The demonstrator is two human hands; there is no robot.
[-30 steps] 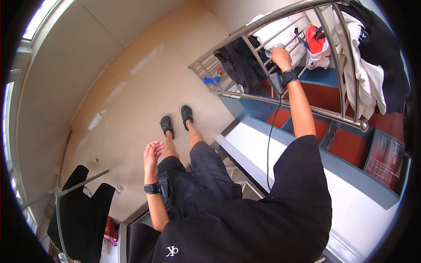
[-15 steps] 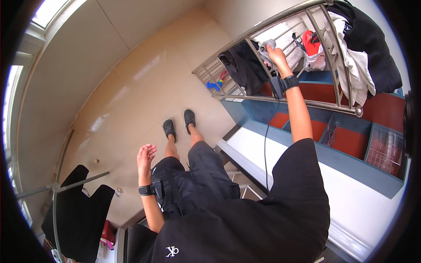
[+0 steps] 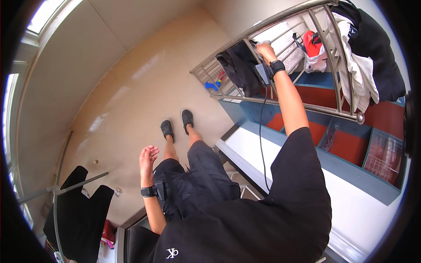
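Observation:
My right hand (image 3: 265, 51) is stretched out to the metal rail rack (image 3: 294, 16), its fingers closed on a grey cloth (image 3: 264, 42). Only a small bit of that cloth shows past the fingers; the rest is hidden behind my hand and the bars. Just left of it, dark clothing (image 3: 239, 68) hangs over the rack. My left hand (image 3: 148, 161) is held up beside my leg, empty, with its fingers loosely bent and apart.
Right of my hand are a red and white bag (image 3: 313, 48), a white garment (image 3: 357, 74) and a black garment (image 3: 377, 52). Below the rack runs a blue-grey divided shelf (image 3: 335, 164). Black clothing (image 3: 79, 215) hangs from a stand at left. A cable trails from my right wrist.
My right hand has shifted slightly left and toward the rack's top rail with the grey cloth, which now shows much less. My left hand has barely moved.

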